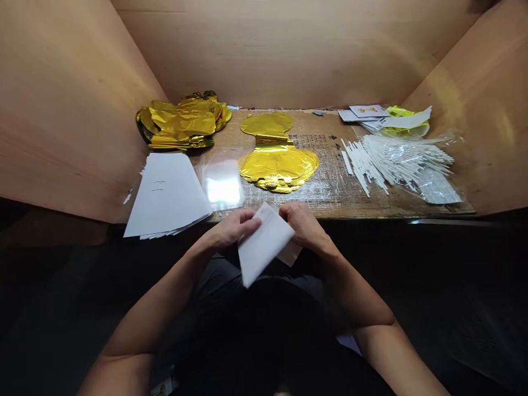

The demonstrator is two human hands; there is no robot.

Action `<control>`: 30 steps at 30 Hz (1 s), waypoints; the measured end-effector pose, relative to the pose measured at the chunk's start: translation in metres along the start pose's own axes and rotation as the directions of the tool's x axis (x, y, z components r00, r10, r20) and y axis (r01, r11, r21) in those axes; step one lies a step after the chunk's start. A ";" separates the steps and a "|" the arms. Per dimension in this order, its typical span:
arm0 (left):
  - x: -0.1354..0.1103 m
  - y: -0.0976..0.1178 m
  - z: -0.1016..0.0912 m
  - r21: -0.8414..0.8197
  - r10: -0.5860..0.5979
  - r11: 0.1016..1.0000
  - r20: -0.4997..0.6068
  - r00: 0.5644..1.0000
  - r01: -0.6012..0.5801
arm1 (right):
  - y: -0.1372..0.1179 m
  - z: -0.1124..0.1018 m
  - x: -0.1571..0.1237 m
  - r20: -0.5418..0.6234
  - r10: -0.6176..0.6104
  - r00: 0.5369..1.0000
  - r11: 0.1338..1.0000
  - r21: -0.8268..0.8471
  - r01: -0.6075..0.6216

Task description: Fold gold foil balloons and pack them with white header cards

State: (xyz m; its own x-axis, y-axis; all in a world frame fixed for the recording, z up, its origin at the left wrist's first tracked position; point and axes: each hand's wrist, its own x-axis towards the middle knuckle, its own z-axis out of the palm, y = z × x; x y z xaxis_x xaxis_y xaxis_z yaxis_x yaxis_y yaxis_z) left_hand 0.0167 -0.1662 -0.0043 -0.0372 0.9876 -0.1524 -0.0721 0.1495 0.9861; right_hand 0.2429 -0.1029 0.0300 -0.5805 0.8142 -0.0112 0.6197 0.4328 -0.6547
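A folded sheet of white paper [267, 242] is held between my two hands, just in front of the table's front edge and above my lap. My left hand [237, 226] grips its left side, thumb on top. At the upper right, my right hand [303, 223] has its fingers curled round the paper, and part of the sheet shows beneath that hand. Beyond my hands lies a gold foil balloon [278, 162], flat on the cardboard. To the left is a fanned stack of white paper sheets [167, 192], partly over the front edge.
A pile of gold foil balloons [183, 121] lies at the back left. Clear plastic sleeves [223, 184] rest by the paper stack. White sticks [396, 162] spill from a clear bag at right, with printed cards [367, 113] behind. Cardboard walls [297, 49] enclose three sides.
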 end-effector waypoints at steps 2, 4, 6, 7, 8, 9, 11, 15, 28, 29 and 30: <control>0.000 0.011 0.008 0.094 -0.108 0.992 0.246 0.963 0.088 | 0.006 -0.003 -0.004 0.014 -0.008 1.000 0.999 0.045 0.008; 0.001 0.019 0.012 0.152 -0.175 0.980 0.380 0.909 0.125 | 0.013 -0.007 -0.009 0.011 -0.040 0.999 0.992 0.121 0.038; 0.004 0.021 0.012 0.153 -0.177 0.980 0.387 0.905 0.126 | 0.019 -0.014 -0.016 0.046 -0.066 0.997 0.967 0.250 0.052; 0.006 0.020 0.013 0.152 -0.181 0.980 0.385 0.905 0.131 | 0.022 -0.017 -0.019 0.085 -0.073 0.994 0.942 0.332 0.041; 0.008 0.018 0.013 0.150 -0.186 0.979 0.379 0.907 0.138 | 0.024 -0.021 -0.022 0.132 -0.078 0.988 0.911 0.412 0.016; 0.010 0.015 0.014 0.148 -0.188 0.979 0.369 0.910 0.143 | 0.026 -0.025 -0.024 0.177 -0.080 0.981 0.878 0.479 -0.015; 0.014 0.010 0.019 0.151 -0.176 0.980 0.331 0.927 0.132 | 0.030 -0.030 -0.027 0.243 -0.079 0.967 0.831 0.552 -0.071; 0.020 0.006 0.031 0.208 -0.045 0.978 0.228 0.973 -0.003 | 0.039 -0.024 -0.028 0.200 -0.018 0.980 0.872 0.482 -0.082; 0.025 0.005 0.047 0.253 0.050 0.965 0.064 0.997 -0.065 | 0.052 -0.010 -0.047 0.031 -0.016 0.999 0.868 0.497 -0.001; 0.025 0.003 0.048 0.246 0.118 0.963 -0.009 0.993 -0.112 | 0.051 -0.007 -0.047 -0.040 -0.002 0.999 0.877 0.481 0.021; 0.026 0.000 0.050 0.196 0.146 0.972 -0.071 0.987 -0.129 | 0.050 -0.004 -0.046 -0.116 0.020 0.993 0.880 0.474 0.038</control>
State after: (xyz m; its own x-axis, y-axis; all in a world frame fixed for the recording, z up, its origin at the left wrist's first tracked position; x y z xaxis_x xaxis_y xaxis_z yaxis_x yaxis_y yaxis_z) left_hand 0.0652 -0.1379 -0.0048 -0.1175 0.9930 -0.0115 0.1302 0.0269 0.9911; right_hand 0.3023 -0.1169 0.0010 -0.5028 0.8620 0.0641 0.2730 0.2287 -0.9344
